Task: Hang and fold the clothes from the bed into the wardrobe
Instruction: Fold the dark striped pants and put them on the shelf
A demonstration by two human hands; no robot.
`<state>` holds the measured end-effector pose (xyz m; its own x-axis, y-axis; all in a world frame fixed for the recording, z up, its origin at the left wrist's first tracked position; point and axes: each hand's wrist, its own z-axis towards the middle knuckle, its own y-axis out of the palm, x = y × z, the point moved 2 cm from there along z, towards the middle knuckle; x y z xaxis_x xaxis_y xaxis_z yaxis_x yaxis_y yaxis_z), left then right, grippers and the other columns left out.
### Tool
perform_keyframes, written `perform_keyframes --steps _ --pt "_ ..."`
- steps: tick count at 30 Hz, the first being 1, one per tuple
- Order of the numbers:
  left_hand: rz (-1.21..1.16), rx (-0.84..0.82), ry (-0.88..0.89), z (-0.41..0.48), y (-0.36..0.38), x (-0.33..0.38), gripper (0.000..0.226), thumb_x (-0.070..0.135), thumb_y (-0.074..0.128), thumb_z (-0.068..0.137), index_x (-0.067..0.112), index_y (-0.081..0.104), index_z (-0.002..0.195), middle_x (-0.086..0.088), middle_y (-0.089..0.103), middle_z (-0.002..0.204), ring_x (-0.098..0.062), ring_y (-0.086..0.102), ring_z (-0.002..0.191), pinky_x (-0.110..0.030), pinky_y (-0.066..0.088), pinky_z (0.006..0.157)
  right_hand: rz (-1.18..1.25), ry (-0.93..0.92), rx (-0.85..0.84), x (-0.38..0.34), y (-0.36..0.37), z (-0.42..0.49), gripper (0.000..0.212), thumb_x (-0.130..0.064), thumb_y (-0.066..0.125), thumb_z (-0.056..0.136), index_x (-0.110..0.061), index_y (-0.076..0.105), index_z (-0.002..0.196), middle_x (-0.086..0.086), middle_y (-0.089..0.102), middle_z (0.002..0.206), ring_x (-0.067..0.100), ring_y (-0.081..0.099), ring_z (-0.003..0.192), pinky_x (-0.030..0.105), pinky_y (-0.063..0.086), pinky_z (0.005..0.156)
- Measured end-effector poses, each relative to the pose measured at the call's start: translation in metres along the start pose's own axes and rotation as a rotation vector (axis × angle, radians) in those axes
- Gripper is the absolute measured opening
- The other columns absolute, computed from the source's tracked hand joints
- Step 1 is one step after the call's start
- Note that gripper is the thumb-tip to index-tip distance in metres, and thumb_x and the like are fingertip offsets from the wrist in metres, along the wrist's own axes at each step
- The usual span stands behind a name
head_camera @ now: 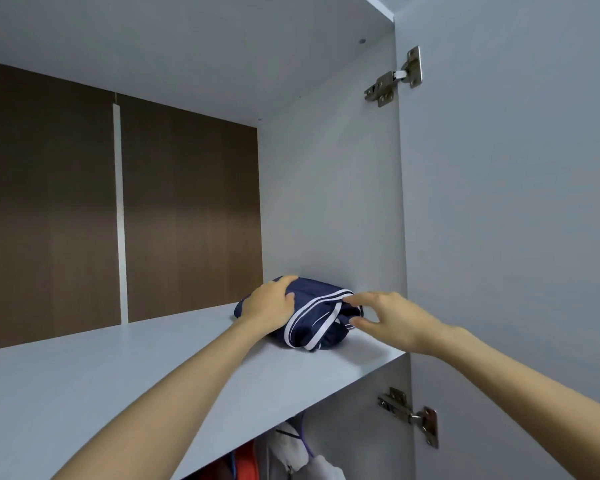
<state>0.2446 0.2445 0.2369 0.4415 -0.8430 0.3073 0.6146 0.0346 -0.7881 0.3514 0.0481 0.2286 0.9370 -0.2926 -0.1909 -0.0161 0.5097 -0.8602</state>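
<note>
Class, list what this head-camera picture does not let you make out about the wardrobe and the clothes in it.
Head view, navy garment: its left part lies under the left hand; folds hide what garment it is.
Head view, hanging clothes: mostly behind the shelf, cut off by the bottom edge.
Head view, right hand: contact with the garment unclear.

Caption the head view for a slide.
Left hand holds a folded navy garment on the wardrobe shelf; right hand touches its white-striped edge.
</note>
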Motion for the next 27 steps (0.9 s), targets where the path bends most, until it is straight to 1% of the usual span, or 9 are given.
perform_keyframes --steps 5,6,8,11,13,15,18,21,27 --pt "-0.116 0.101 0.149 -0.03 -0.028 0.054 0.045 0.029 0.038 0.099 0.036 0.035 0.142 0.009 0.061 0.113 -0.015 0.051 0.093 -0.03 0.038 0.076 -0.072 -0.013 0.16 0.001 -0.035 -0.033 0.026 -0.039 0.047 0.095 -0.039 0.056 0.119 -0.026 0.057 0.103 0.007 0.055 0.102 0.03 0.047 0.078" --pt "-0.109 0.127 0.177 -0.038 -0.034 0.065 0.044 0.029 0.039 0.098 0.037 0.035 0.142 0.01 0.061 0.113 -0.014 0.051 0.091 -0.029 0.036 0.074 -0.067 -0.018 0.205 0.002 -0.042 -0.042 0.023 -0.038 0.047 0.094 -0.04 0.057 0.115 -0.027 0.056 0.097 0.006 0.055 0.099 0.03 0.046 0.074" --pt "-0.124 0.165 0.22 -0.056 -0.042 0.085 0.044 0.032 0.04 0.099 0.038 0.035 0.141 0.011 0.06 0.118 -0.014 0.054 0.096 -0.029 0.037 0.076 -0.022 -0.016 0.289 0.004 -0.055 -0.06 0.02 -0.037 0.048 0.093 -0.04 0.059 0.109 -0.026 0.056 0.09 0.004 0.057 0.091 0.028 0.043 0.069" --pt "-0.242 0.184 0.236 -0.087 -0.048 0.113 0.042 0.036 0.041 0.098 0.041 0.036 0.139 0.013 0.057 0.123 -0.012 0.057 0.099 -0.034 0.045 0.086 0.078 -0.011 0.36 0.01 -0.07 -0.091 0.017 -0.034 0.049 0.093 -0.04 0.061 0.103 -0.024 0.059 0.086 -0.001 0.056 0.083 0.025 0.042 0.064" --pt "-0.31 0.198 0.243 -0.109 -0.046 0.129 0.041 0.038 0.042 0.098 0.043 0.038 0.138 0.014 0.055 0.127 -0.009 0.058 0.102 -0.039 0.047 0.092 0.138 -0.007 0.377 0.014 -0.075 -0.112 0.016 -0.033 0.05 0.092 -0.04 0.062 0.102 -0.027 0.059 0.083 -0.005 0.056 0.079 0.026 0.045 0.065" --pt "-0.342 0.209 0.25 -0.133 -0.039 0.149 0.041 0.036 0.044 0.098 0.042 0.04 0.138 0.012 0.053 0.131 -0.007 0.054 0.109 -0.035 0.045 0.094 0.18 0.012 0.387 0.022 -0.08 -0.137 0.014 -0.034 0.051 0.092 -0.04 0.061 0.1 -0.03 0.059 0.081 -0.006 0.056 0.077 0.028 0.047 0.067" --pt "-0.444 0.231 0.216 -0.167 -0.027 0.175 0.041 0.027 0.049 0.096 0.04 0.046 0.135 0.011 0.056 0.125 -0.002 0.051 0.107 -0.024 0.04 0.089 0.249 0.023 0.386 0.034 -0.084 -0.174 0.012 -0.035 0.053 0.091 -0.041 0.061 0.097 -0.03 0.061 0.083 -0.006 0.057 0.078 0.031 0.05 0.07" --pt "-0.533 0.269 0.166 -0.2 -0.019 0.196 0.041 0.019 0.051 0.094 0.035 0.052 0.132 0.011 0.059 0.121 -0.001 0.055 0.107 -0.025 0.044 0.094 0.333 0.018 0.365 0.046 -0.087 -0.213 0.012 -0.033 0.055 0.09 -0.039 0.063 0.098 -0.027 0.064 0.086 -0.001 0.06 0.078 0.033 0.052 0.072" --pt "-0.563 0.235 0.098 -0.269 -0.011 0.243 0.039 0.019 0.051 0.093 0.034 0.053 0.13 0.016 0.059 0.12 0.004 0.055 0.103 -0.023 0.042 0.094 0.523 0.014 0.358 0.048 -0.095 -0.296 0.018 -0.024 0.056 0.088 -0.036 0.065 0.097 -0.021 0.068 0.086 0.003 0.06 0.081 0.016 0.046 0.066"
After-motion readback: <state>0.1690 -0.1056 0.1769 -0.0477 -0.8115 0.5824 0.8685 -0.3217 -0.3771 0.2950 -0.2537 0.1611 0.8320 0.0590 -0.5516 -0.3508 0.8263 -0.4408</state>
